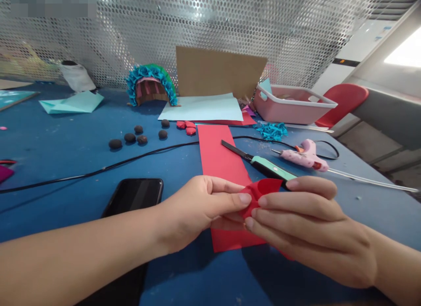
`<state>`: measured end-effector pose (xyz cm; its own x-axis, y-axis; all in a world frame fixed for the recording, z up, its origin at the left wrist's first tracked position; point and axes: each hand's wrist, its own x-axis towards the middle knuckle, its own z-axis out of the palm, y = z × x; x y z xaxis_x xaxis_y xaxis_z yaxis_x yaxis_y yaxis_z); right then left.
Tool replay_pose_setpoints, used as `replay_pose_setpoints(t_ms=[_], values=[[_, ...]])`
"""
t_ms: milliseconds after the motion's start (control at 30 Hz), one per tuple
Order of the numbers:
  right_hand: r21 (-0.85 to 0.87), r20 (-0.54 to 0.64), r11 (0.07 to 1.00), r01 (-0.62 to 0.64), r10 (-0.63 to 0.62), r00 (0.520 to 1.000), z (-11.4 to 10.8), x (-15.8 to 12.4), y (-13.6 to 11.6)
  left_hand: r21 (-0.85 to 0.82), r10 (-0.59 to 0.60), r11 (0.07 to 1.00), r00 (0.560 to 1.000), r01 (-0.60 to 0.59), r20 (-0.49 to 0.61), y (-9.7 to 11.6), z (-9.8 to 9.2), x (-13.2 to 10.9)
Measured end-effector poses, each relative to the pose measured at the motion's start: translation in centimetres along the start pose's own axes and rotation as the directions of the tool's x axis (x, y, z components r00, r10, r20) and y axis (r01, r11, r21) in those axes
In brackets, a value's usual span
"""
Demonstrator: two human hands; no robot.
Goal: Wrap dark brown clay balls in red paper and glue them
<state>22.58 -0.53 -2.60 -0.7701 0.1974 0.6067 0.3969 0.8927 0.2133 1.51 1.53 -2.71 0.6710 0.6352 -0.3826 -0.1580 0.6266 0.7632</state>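
A small folded piece of red paper is held up between both of my hands. My left hand pinches its left side between thumb and fingers. The fingertips of my right hand press on its right side and lower part. Beneath my hands, a long red paper strip lies on the blue table. Scissors with a mint and black handle rest partly over the strip. Several small red folded pieces sit beyond its far end.
A black phone lies by my left forearm. A black cable crosses the table. Several dark balls, a pink glue gun, blue scraps, a pink basket, an arch model and cardboard stand farther back.
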Motion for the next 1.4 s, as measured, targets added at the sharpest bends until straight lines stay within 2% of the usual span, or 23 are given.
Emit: replay_pose_setpoints(t_ms=[133, 200, 300, 367, 500, 533, 600, 633, 700, 767, 833, 900, 933, 967, 1033, 1133, 1233, 1333, 1400], values=[[0.119, 0.048, 0.984, -0.136, 0.131, 0.990, 0.5, 0.5, -0.2, 0.047, 0.049, 0.998, 0.997, -0.046, -0.053, 0.1, 0.3, 0.0], [0.167, 0.079, 0.957, -0.236, 0.226, 0.971, 0.8, 0.8, -0.3, 0.061, 0.058, 0.997, 0.994, -0.052, -0.097, 0.1, 0.4, -0.1], [0.167, 0.058, 0.914, -0.370, 0.365, 0.929, 1.0, 0.9, -0.5, 0.096, 0.055, 0.994, 0.991, -0.043, -0.125, 0.2, 0.3, 0.0], [0.182, 0.072, 0.855, -0.486, 0.482, 0.873, 1.2, 0.9, -0.6, 0.152, 0.079, 0.986, 0.991, -0.062, -0.107, 0.1, 0.3, -0.1], [0.314, 0.217, 0.659, -0.684, 0.651, 0.727, 1.6, 0.7, -0.5, 0.272, 0.182, 0.948, 0.982, -0.163, -0.047, -0.2, 0.3, -0.3], [0.334, 0.245, 0.621, -0.709, 0.669, 0.701, 1.8, 0.6, -0.5, 0.296, 0.200, 0.938, 0.979, -0.179, -0.039, -0.2, 0.4, -0.4], [0.335, 0.246, 0.606, -0.722, 0.683, 0.688, 2.0, 0.5, -0.4, 0.337, 0.219, 0.922, 0.975, -0.193, -0.040, -0.2, 0.5, -0.5], [0.325, 0.204, 0.632, -0.703, 0.679, 0.705, 2.1, 0.4, -0.3, 0.340, 0.219, 0.922, 0.974, -0.187, -0.056, -0.2, 0.5, -0.5], [0.290, 0.048, 0.745, -0.600, 0.615, 0.787, 2.0, 0.3, 0.0, 0.294, 0.201, 0.942, 0.974, -0.163, -0.106, -0.1, 0.6, -0.5], [0.172, -0.100, 0.887, -0.428, 0.448, 0.889, 1.6, 0.3, 0.4, 0.206, 0.169, 0.968, 0.977, -0.140, -0.133, 0.0, 0.6, -0.3], [0.042, -0.096, 0.970, -0.238, 0.241, 0.966, 1.1, 0.3, 0.9, 0.156, 0.130, 0.982, 0.981, -0.108, -0.142, 0.2, 0.5, -0.2], [0.009, -0.017, 0.994, -0.111, 0.112, 0.994, 0.6, 0.3, 1.2, 0.163, 0.103, 0.984, 0.982, -0.077, -0.160, 0.2, 0.4, 0.0], [0.046, 0.006, 0.995, -0.086, 0.086, 0.996, 0.4, 0.3, 1.4, 0.175, 0.094, 0.982, 0.981, -0.064, -0.172, 0.3, 0.4, 0.0], [0.103, 0.016, 0.990, -0.094, 0.093, 0.996, 0.3, 0.3, 1.5, 0.191, 0.094, 0.980, 0.980, -0.060, -0.176, 0.2, 0.4, 0.1], [0.226, 0.003, 0.957, -0.183, 0.187, 0.982, 0.3, 0.4, 1.5, 0.223, 0.114, 0.972, 0.981, -0.077, -0.159, 0.1, 0.4, 0.0], [0.397, 0.050, 0.827, -0.398, 0.413, 0.909, 0.4, 0.8, 1.2, 0.292, 0.179, 0.946, 0.978, -0.141, -0.107, -0.4, 0.5, -0.1], [0.511, 0.212, 0.615, -0.600, 0.586, 0.782, 0.5, 1.3, 0.9, 0.364, 0.238, 0.911, 0.968, -0.192, -0.084, -0.8, 0.4, -0.3], [0.537, 0.409, 0.367, -0.759, 0.674, 0.615, 0.5, 1.6, 0.9, 0.410, 0.251, 0.894, 0.961, -0.183, -0.119, -0.9, 0.3, -0.4], [0.509, 0.488, 0.291, -0.810, 0.677, 0.550, 0.3, 1.7, 1.0, 0.440, 0.248, 0.883, 0.959, -0.164, -0.140, -0.8, 0.3, -0.5]])
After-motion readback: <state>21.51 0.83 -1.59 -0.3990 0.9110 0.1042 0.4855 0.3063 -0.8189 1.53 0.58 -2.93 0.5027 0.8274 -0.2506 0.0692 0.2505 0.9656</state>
